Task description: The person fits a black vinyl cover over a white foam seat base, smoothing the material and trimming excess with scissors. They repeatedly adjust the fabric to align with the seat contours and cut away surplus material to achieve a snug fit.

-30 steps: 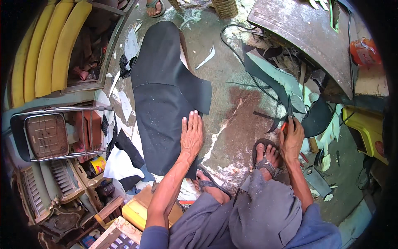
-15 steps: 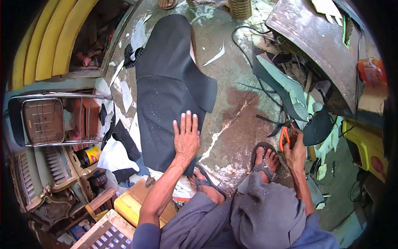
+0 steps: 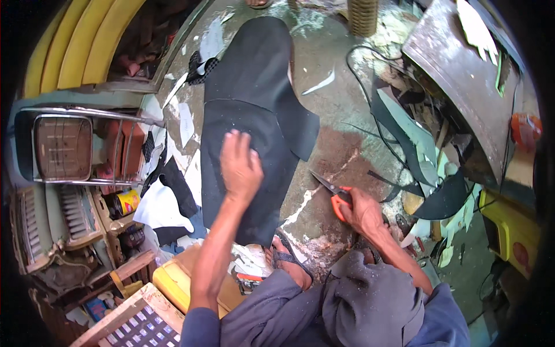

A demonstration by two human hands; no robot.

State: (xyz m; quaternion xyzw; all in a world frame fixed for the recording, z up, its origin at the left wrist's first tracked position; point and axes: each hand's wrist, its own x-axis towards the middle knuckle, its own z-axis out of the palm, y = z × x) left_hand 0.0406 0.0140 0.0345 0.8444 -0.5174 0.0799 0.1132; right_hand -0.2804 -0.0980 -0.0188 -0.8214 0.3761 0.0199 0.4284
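Note:
A long piece of black sheet material (image 3: 248,69), seemingly leather or vinyl, lies on the floor in front of me, with a seam across it and a flap at its right side. My left hand (image 3: 240,168) is over its middle, fingers stretched out and a little blurred; whether it touches the sheet I cannot tell. To the right of the sheet, my right hand (image 3: 364,211) grips scissors with orange handles (image 3: 340,203). Their dark blades (image 3: 324,183) point up and left toward the sheet's edge and are apart from it.
Black and pale green scraps (image 3: 404,130) and a black cable (image 3: 354,75) lie at the right, beside a worn metal panel (image 3: 457,75). White and black offcuts (image 3: 162,208) are on the left, near a metal-framed chair (image 3: 62,147). A wooden frame (image 3: 139,318) sits at lower left.
My right hand has swung left with the scissors, whose blades now point toward the sheet. My left hand has moved up and left over the sheet. The whole view has shifted slightly.

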